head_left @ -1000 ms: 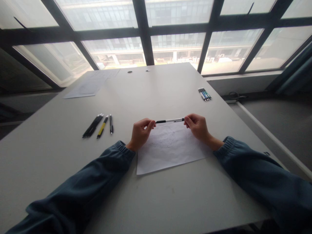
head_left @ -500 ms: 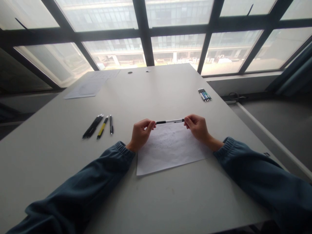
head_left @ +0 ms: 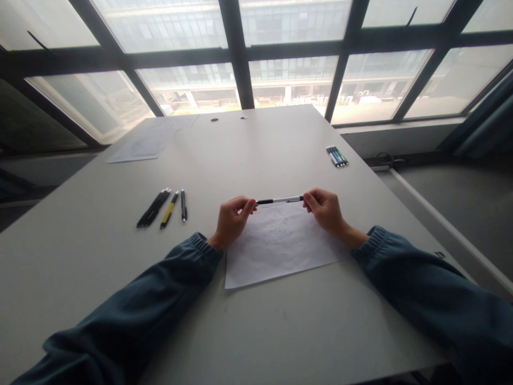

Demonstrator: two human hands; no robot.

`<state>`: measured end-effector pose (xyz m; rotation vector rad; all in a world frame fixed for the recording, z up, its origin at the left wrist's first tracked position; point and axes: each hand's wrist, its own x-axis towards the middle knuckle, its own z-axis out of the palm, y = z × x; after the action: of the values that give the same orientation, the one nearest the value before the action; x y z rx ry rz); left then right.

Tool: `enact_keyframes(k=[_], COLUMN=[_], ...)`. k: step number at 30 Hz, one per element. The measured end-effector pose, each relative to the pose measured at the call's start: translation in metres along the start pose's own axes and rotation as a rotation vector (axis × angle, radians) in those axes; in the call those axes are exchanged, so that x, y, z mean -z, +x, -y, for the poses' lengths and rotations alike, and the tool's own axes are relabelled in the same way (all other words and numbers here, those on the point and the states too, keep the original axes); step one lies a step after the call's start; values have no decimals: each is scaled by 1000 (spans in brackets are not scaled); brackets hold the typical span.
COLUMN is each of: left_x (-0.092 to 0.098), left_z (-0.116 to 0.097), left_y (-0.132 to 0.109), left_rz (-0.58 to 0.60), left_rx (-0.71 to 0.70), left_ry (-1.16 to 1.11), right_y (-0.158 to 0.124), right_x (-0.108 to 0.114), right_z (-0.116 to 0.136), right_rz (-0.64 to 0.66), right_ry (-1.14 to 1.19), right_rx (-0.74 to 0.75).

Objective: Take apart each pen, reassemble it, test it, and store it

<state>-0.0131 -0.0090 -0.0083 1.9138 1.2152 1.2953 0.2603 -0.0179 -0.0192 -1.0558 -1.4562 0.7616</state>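
Note:
A black and white pen [head_left: 279, 200] is held level between both hands, just above the far edge of a white sheet of paper [head_left: 276, 246] with faint scribbles. My left hand [head_left: 231, 220] pinches the pen's left end with curled fingers. My right hand [head_left: 325, 208] pinches its right end the same way. Both forearms in dark blue sleeves rest on the white table [head_left: 248, 144].
Several pens, black and one yellow [head_left: 162, 207], lie to the left of the sheet. A small bundle of blue and black pens [head_left: 337, 155] lies at the table's right edge. Loose papers [head_left: 150, 140] sit at the far left corner. Large windows stand behind.

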Motion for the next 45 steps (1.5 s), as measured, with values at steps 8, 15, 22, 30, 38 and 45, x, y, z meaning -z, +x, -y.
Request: enact_keyframes(k=[8,15,22,30,38,45], left_x=[0,0,0,1,0,1], left_z=[1,0,-1,-2,-1,-2], left_y=[-1,-1,-1,-1,-1,-1], left_rz=[-3,-2,-2,7,3,14], left_rx=[4,5,-2,-5,2,-10], left_ry=[-15,-3,7,15,12,33], right_y=[0,0,0,0,0,0], right_x=[0,0,0,0,-1,-1], right_z=[1,3,3,3,3,2], right_rz=[2,8,7,9,10,9], right_ry=[-22,-29,-38,-37,-43,-67], right_rx=[-2,-2,-23,-10,-14,-7])
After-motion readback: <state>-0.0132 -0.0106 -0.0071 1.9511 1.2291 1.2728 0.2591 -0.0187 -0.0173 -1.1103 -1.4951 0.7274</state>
